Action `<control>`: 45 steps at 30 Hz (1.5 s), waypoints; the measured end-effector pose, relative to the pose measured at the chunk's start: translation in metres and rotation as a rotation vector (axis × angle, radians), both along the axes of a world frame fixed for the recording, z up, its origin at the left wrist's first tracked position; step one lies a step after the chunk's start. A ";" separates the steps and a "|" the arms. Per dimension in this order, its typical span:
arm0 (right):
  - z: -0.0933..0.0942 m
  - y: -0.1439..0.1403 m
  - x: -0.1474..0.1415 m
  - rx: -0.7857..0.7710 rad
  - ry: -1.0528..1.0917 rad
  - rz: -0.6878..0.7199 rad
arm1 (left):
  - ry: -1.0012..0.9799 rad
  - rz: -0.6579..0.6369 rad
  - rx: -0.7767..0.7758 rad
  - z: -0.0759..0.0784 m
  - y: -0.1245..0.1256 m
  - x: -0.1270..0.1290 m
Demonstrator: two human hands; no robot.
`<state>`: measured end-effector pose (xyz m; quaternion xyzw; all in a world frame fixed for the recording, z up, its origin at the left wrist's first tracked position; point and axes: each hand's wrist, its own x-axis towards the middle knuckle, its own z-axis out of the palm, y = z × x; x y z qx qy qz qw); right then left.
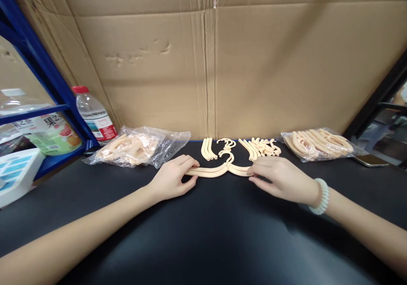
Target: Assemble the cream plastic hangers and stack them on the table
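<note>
A beige clothes hanger (211,172) lies on the black table, its arms spread to both sides and its hook pointing away from me. Each side shows two curved strips close together. My left hand (174,175) has its thumb and fingers closed round the left end. At the opposite end, my right hand (276,177) pinches the other arm, partly hiding it. Just beyond lie loose curved hanger arms (209,149) on the left and more arms (249,150) on the right. Loose hooks (226,143) sit between them, beside a pile of small beige pieces (266,147).
Clear bags of beige parts lie at the left (135,147) and right (318,144). A red-capped bottle (95,115) stands by the blue rack (41,60). A phone (371,160) lies far right. A cardboard wall (152,73) closes off the back; a white-and-blue tray (19,174) is left.
</note>
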<state>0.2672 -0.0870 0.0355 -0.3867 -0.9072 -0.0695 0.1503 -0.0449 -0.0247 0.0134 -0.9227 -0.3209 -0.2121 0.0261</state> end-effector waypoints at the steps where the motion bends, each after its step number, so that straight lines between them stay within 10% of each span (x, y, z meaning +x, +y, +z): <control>1: 0.000 -0.003 -0.005 -0.016 -0.012 0.029 | -0.001 0.000 0.000 0.000 0.000 0.000; 45: -0.018 -0.019 -0.031 -0.127 -0.055 0.141 | -0.020 -0.026 -0.013 -0.001 0.000 0.000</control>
